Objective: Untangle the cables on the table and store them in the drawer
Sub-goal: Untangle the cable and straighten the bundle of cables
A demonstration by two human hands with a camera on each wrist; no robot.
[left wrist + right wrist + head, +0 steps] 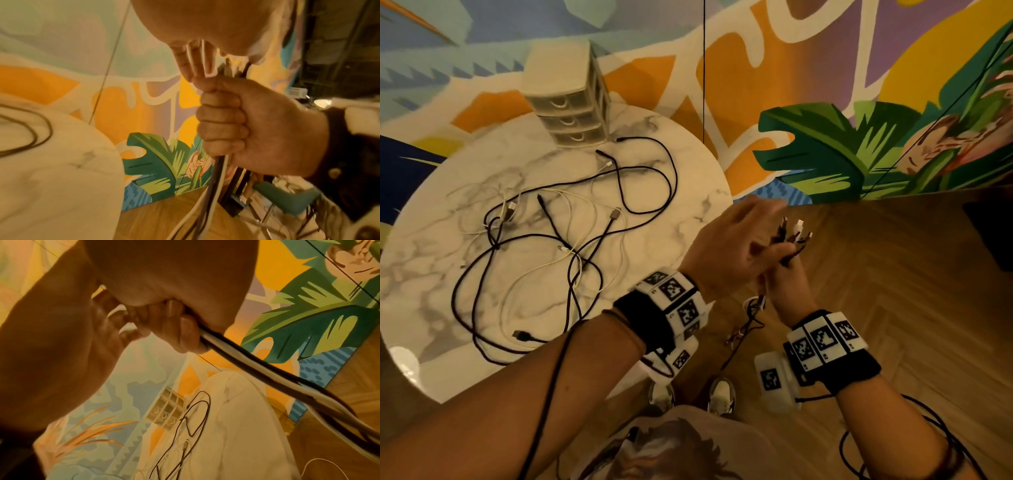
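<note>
Round white marble-pattern table [448, 240] fills the left side of the head view. At its 12 o'clock edge stands a small cream plastic three-drawer unit [571, 102], all drawers shut. Mid-table lies a loose tangle of black and white charging cables [558, 240], w/ one black USB plug at approx 6 o'clock of the pile.

Right of the table, off its 3 o'clock edge and over the wood herringbone floor [893, 291], both hands meet. Left hand [729, 246] hovers over the plug ends, fingers loosely spread; can't tell if it pinches any. Right hand [246, 123] is fisted round a bundle of black and white cables [213, 186], plugs sticking out the top, the rest hanging down twd the floor.
</note>
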